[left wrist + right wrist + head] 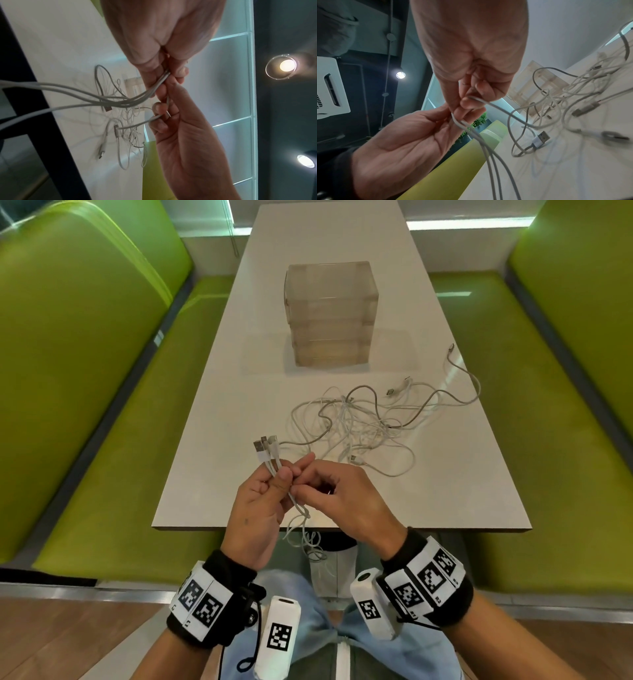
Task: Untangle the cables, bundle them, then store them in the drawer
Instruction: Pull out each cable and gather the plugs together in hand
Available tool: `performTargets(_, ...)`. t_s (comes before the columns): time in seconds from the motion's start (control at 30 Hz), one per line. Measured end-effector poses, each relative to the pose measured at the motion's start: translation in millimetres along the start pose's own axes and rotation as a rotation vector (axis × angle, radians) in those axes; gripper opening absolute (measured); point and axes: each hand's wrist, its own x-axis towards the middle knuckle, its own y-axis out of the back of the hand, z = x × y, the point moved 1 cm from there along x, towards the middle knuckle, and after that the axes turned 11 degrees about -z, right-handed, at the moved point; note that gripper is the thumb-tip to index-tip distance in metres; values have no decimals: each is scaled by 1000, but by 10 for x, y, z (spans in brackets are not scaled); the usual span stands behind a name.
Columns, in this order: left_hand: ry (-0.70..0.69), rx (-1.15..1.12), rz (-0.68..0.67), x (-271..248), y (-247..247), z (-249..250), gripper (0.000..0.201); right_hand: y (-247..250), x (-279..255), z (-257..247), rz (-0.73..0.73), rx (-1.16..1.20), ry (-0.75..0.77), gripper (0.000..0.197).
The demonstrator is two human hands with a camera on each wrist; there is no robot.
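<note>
Several white and grey USB cables [370, 422] lie tangled on the white table [212, 440], right of centre. My left hand [276, 474] pinches a small bunch of cable ends [265, 448], their plugs sticking up above the fingers. My right hand [303, 475] is right against it and pinches one strand [481, 100] of that bunch. The bunch's loose strands [305, 539] hang below the near table edge. In the left wrist view my left hand [169, 73] grips the strands and my right hand [160, 115] holds one cable. A clear plastic drawer unit [330, 313] stands shut mid-table.
Green benches [85, 371] run along both sides of the table. One grey cable end [451, 349] reaches toward the right table edge. A loose USB plug [541, 139] lies near my right hand. The table's left half is bare.
</note>
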Motion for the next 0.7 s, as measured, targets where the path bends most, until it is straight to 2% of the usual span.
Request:
performTargets(0.07,-50,20,61,-2,0,14,22,32,44,21,-60,-170,-51,10)
performTargets(0.17,-209,-11,155,-2,65,188,25,258,210,296,-230,-647,-190,14)
performTargets(0.23,-305,-25,202,-16,154,390,28,489,280,539,-235,-665,-229,14)
performTargets(0.33,-374,-50,253,-49,308,625,29,832,289,692,-88,-435,-217,22)
performTargets(0.43,-293,-38,301,-32,375,593,31,1000,280,582,-19,-356,-173,25)
performTargets(0.53,-151,157,282,3,267,413,29,952,303,395,21,-310,-148,24)
performTargets(0.63,-39,430,124,30,13,251,31,796,286,181,31,-369,-125,22)
performTargets(0.7,8,507,5,62,-170,178,31,672,254,47,9,-471,-94,22)
